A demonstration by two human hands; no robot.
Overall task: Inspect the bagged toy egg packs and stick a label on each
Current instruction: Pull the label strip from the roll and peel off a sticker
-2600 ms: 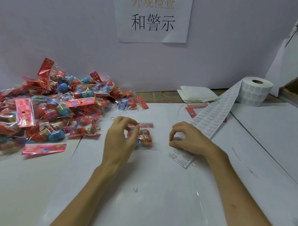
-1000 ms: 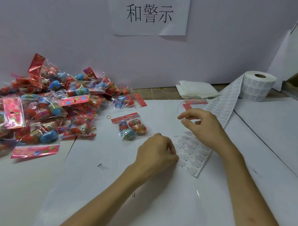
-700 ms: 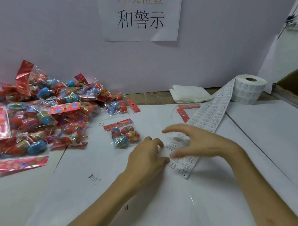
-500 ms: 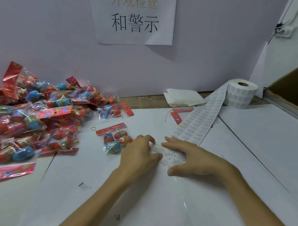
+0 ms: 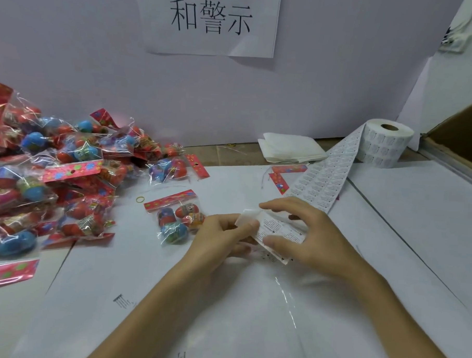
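Note:
One bagged toy egg pack [image 5: 177, 219] with a red header card lies alone on the white paper, just left of my left hand. My left hand [image 5: 221, 239] pinches a small white label [image 5: 246, 218] peeled up from the end of the label strip [image 5: 280, 230]. My right hand [image 5: 310, 236] holds that strip end, thumb under and fingers over it. The strip [image 5: 326, 180] runs back to the label roll [image 5: 385, 143] at the far right. A big pile of bagged egg packs [image 5: 53, 176] fills the left side.
A folded white cloth [image 5: 290, 147] lies by the back wall. Two loose red header cards [image 5: 282, 178] sit beside the strip. A yellow rubber band [image 5: 140, 199] lies near the lone pack. A cardboard box [image 5: 464, 134] stands at the right edge. A paper sign [image 5: 209, 20] hangs on the wall.
My left hand left the lone egg pack and came to the strip end. My right hand pressed the strip down, then gripped it. A label has lifted off between my left fingers.

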